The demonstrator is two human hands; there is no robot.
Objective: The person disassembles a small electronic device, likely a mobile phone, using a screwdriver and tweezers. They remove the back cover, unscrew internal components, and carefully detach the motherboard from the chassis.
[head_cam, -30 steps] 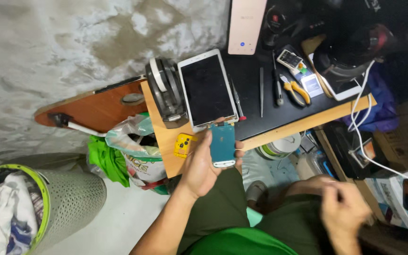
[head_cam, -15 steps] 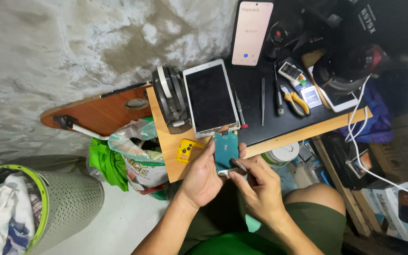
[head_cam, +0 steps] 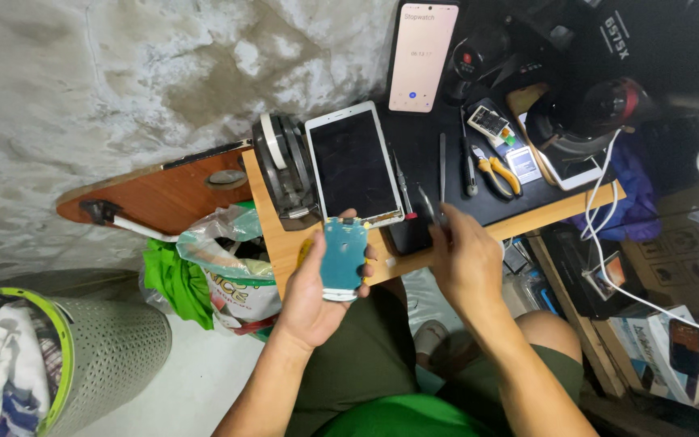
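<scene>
Leftmost, at eight o'clock, we see a grey mesh laundry basket [head_cam: 103,356] with a green rim, and at nine o'clock a reddish wooden board [head_cam: 163,194] jutting from the table [head_cam: 281,243]. Just right of it a plastic bag [head_cam: 232,271] hangs beside the table edge. Above that, toward eleven o'clock, a roll of tape [head_cam: 281,166] lies touching a white tablet [head_cam: 353,166] with a dark screen.

Near the centre our left hand [head_cam: 321,287] is curled around a small phone part with a teal back [head_cam: 343,257], thumb on one edge and fingers on the other, held just below the tablet's lower end and over the table's front edge. At four o'clock from the tablet our right hand [head_cam: 463,259] is pinched shut on a thin dark tool [head_cam: 429,204] whose tip points toward twelve o'clock over the black mat [head_cam: 446,174].

Farther right, tweezers [head_cam: 442,166], a screwdriver [head_cam: 468,162] and yellow-handled pliers [head_cam: 499,174] lie side by side on the mat. At twelve o'clock a lit phone [head_cam: 422,57] stands propped, and at two o'clock white cables [head_cam: 608,202] trail down.
</scene>
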